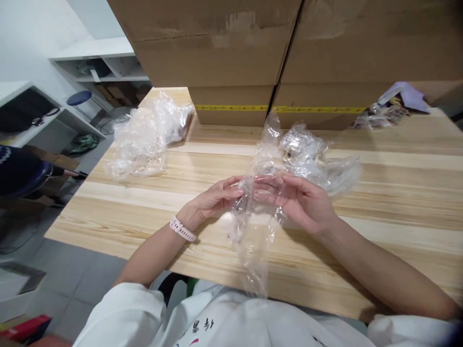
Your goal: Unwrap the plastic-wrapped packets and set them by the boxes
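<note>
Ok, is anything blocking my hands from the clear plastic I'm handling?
Nothing visible does. Your left hand holds the clear plastic, and your right hand's fingers show through it. The crumpled plastic pile lies beyond your hands, not between.

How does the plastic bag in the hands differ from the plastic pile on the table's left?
The plastic bag is gripped by the left hand, with the right hand on it; the plastic pile lies on the table, untouched. The bag hangs long and narrow; the pile is a broad, crumpled heap. Both are clear and shiny.
</note>
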Demonstrator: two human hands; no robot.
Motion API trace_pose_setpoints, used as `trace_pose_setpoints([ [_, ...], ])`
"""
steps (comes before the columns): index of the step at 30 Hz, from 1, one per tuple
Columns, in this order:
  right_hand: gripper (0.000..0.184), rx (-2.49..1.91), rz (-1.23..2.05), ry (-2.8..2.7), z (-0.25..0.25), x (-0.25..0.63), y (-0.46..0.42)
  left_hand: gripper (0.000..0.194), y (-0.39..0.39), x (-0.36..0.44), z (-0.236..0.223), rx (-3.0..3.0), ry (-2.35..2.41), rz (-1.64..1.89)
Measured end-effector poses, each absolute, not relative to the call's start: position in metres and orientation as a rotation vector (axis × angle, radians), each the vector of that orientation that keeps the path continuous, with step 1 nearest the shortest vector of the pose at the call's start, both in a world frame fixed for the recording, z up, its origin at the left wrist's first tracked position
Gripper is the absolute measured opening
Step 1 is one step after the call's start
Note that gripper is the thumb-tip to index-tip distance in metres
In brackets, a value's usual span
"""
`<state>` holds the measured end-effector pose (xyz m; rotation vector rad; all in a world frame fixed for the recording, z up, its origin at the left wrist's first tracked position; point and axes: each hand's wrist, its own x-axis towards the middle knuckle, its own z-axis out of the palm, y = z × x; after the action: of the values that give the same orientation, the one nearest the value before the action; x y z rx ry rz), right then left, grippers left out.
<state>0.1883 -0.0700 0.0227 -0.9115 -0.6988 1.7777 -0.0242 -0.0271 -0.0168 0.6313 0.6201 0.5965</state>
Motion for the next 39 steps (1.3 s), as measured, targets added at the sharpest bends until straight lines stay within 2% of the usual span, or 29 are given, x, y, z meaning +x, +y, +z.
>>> trace_pose_setpoints([
  [6, 0.02, -1.0, 1.62, -0.745, 0.037, 0.208, -0.061, 0.036, -0.02, -0.029, -0.013, 0.497, 0.525, 0.636],
  [11, 0.022, -0.986, 1.614, -0.769, 0.044, 0.212, -0.065, 0.046, -0.02, -0.029, -0.016, 0.473, 0.591, 0.618],
  [16, 0.024, -1.05, 1.538, -0.836, 0.056, 0.217, -0.069, 0.042, -0.025, -0.025, -0.019, 0.676, 0.67, 0.653],
  [23, 0.019, -1.06, 1.407, -0.841, 0.075, 0.225, -0.073, 0.045, -0.025, -0.03, -0.014, 0.415, 0.576, 0.593],
  [27, 0.018, -1.099, 1.359, -0.865, 0.077, 0.226, -0.073, 0.066, -0.023, -0.029, -0.014, 0.425, 0.656, 0.573],
  [30, 0.02, -1.095, 1.297, -0.914, 0.077, 0.23, -0.072, 0.052, -0.025, -0.028, -0.012, 0.543, 0.706, 0.582],
  [35, 0.023, -1.224, 0.958, -1.1, 0.075, 0.248, -0.067, 0.041, -0.021, -0.032, -0.007, 0.544, 0.694, 0.662],
  [38, 0.009, -1.291, 0.564, -1.3, 0.075, 0.268, -0.066, 0.037, -0.015, -0.037, -0.006, 0.526, 0.691, 0.717],
  [39, 0.02, -1.31, 0.485, -1.386, 0.076, 0.272, -0.067, 0.036, -0.014, -0.037, -0.006, 0.531, 0.7, 0.727],
])
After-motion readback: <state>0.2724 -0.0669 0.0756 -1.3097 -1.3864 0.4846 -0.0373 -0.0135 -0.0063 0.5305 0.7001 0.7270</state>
